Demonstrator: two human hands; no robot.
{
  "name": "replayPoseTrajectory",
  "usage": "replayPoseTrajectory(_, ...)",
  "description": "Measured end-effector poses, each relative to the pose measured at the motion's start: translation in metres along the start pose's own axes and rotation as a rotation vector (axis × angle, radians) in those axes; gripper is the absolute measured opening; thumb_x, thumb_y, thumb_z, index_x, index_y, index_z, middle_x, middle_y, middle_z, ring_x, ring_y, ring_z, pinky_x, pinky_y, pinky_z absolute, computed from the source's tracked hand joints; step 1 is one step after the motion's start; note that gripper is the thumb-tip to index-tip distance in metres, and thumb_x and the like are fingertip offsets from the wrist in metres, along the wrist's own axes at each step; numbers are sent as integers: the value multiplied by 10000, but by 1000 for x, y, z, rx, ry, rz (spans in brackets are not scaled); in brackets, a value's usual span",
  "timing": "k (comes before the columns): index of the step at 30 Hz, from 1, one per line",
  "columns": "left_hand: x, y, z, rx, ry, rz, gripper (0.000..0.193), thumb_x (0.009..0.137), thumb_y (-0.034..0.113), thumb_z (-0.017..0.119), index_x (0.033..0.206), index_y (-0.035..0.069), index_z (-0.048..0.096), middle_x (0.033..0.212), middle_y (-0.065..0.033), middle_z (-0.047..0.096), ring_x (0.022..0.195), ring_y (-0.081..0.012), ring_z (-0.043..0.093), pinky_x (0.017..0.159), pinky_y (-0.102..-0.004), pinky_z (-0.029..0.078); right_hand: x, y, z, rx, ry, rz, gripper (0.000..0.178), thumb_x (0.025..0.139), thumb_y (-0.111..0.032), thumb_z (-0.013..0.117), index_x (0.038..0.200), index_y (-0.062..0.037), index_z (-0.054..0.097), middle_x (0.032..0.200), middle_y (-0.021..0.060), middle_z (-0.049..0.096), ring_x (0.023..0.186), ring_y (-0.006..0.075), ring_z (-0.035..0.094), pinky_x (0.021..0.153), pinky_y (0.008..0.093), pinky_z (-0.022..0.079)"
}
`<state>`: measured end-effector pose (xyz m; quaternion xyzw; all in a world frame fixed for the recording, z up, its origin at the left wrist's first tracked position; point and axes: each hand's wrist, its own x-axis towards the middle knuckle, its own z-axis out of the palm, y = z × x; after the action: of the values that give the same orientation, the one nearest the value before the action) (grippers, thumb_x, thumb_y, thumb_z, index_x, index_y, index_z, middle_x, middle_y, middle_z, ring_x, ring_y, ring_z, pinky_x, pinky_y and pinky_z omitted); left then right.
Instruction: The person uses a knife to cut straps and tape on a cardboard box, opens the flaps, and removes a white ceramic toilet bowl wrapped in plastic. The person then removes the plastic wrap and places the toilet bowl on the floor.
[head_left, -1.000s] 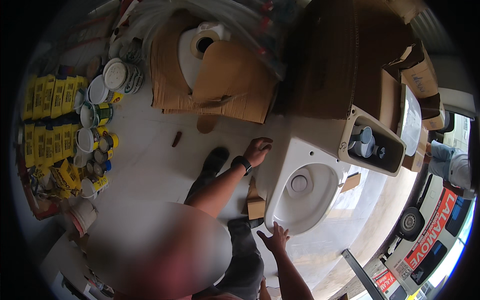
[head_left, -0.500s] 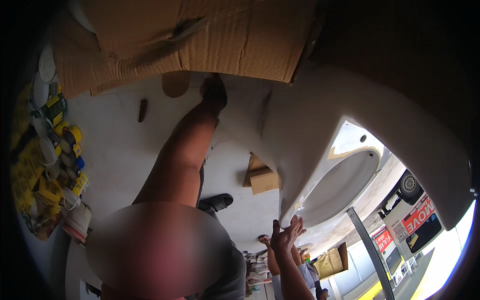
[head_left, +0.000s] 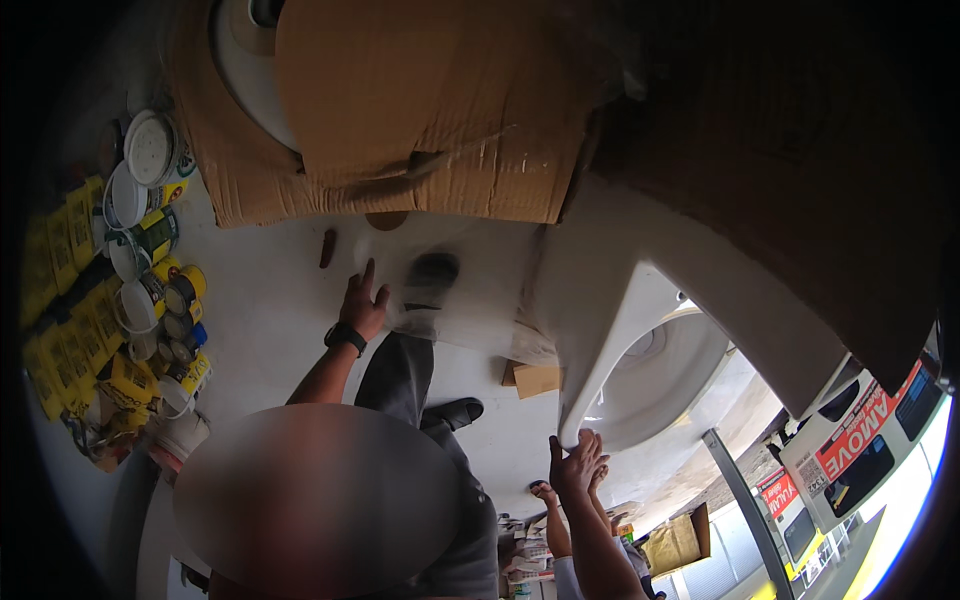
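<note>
A white ceramic washbasin (head_left: 590, 345), with an oval bowl, stands tilted in the right half of the view. My right hand (head_left: 578, 468) grips its lower corner, thumb on one side and fingers on the other. My left hand (head_left: 364, 308), with a dark watch on the wrist, is held out with fingers apart. It seems empty, beside loose clear plastic film (head_left: 470, 300) that hangs by the basin. Brown cardboard (head_left: 430, 120) covers the top of the view, and a white curved rim (head_left: 245, 70) shows through an opening in it.
Paint tubs (head_left: 130, 195) and yellow packages (head_left: 60, 340) line the left side. On the pale floor lie a small cardboard piece (head_left: 538, 380) and a reddish-brown object (head_left: 327, 248). A person's bare leg (head_left: 555, 520) shows beyond my right arm. Parked vehicles (head_left: 850, 450) stand outside at right.
My left hand has drawn back from below the cardboard's edge toward me, fingers now apart. The cardboard sits lower in view. My right hand keeps its grip on the washbasin's corner.
</note>
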<state>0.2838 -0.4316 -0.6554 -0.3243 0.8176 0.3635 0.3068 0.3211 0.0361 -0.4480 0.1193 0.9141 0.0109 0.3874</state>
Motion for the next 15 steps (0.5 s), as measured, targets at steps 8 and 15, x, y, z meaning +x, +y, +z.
replayPoseTrajectory(8, -93, 262, -72, -189, -17, 563, 589, 945, 289, 722, 1431, 37, 506, 1459, -296, 467, 1334, -438, 503, 1052, -465, 477, 3, -16, -33, -24, -272, 100, 766, 961, -514, 620, 1507, -55, 340, 1600, 195, 332, 1559, 430, 153, 1146, 799, 90)
replayPoseTrajectory(15, -145, 429, -209, -684, 183, 996, 255, 936, 134, 720, 1148, 13, 648, 1068, -135, 669, 954, -280, 644, 859, -382, 521, 8, -43, -39, -89, -409, 424, 866, 958, -484, 574, 1615, -46, 221, 1716, 220, 82, 1594, 387, 31, 1166, 778, 48)
